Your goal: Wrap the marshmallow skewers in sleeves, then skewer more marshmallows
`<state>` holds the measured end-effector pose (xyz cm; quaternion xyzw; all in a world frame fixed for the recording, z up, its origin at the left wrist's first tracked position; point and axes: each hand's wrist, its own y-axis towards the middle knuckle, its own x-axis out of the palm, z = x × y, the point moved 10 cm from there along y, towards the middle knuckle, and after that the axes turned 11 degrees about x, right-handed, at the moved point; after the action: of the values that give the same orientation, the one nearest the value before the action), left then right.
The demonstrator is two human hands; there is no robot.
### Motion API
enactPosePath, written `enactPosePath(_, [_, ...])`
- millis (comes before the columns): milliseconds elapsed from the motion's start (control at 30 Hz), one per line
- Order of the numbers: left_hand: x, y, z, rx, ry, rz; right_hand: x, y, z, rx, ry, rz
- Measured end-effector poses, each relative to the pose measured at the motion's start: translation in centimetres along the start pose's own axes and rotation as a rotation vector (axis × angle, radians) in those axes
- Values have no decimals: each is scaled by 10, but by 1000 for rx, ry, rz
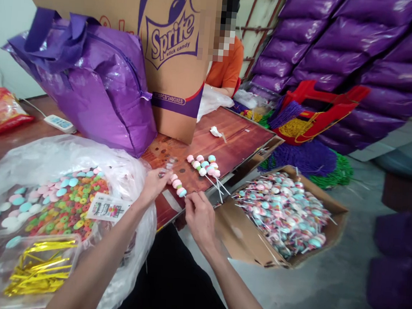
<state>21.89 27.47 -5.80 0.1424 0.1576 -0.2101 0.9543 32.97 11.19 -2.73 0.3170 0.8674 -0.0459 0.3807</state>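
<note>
As a candy skewer (177,185) slants at frame centre, the left hand (154,184) clamps its fingers on the upper end, the right hand (201,217) on the lower. Beyond, more skewers (205,164) lie on the bench (244,141); a carton (247,238) of wrapped candy (282,213) sits centre right.

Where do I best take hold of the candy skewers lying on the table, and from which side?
Probably by the bare white sticks, from the near right side: they point that way, toward the table edge, leaving thin shafts to pinch, while the round candies crowd together at the far end.
</note>
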Motion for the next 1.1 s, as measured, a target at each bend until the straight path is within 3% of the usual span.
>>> enactPosePath(167, [-50, -33, 30, -122, -396, 318, 2, 5, -3, 4, -62, 34])
enactPosePath(267, [-55, -64, 33, -282, -694, 384, 4, 1, -18, -46, -119, 57])
enactPosePath(333, [-59, -83, 35, -313, -807, 465, -2, -8, -34, -84, -35, 80])
enactPosePath(400, [-63, -98, 38, -300, -867, 552, -1, -19, -48, -89, 193, -14])
enactPosePath(533, [-55, -122, 46, -284, -1010, 605, 30, -44, -65, 97, 717, -404])
enactPosePath(667, [-59, -149, 51, -231, -964, 629, 38, -53, -64, 220, 897, -431])
enactPosePath(767, [-66, -175, 39, -290, -858, 660, 33, -55, -64, 175, 837, -414])
enactPosePath(900, [-73, -203, 25, -380, -809, 805, 28, -62, -68, 69, 708, -366])
enactPosePath(967, [-73, -206, 26, -377, -843, 841, 27, -64, -69, 39, 670, -337])
enactPosePath(1100, [-71, -202, 35, -358, -924, 800, 29, -63, -73, -42, 612, -365])
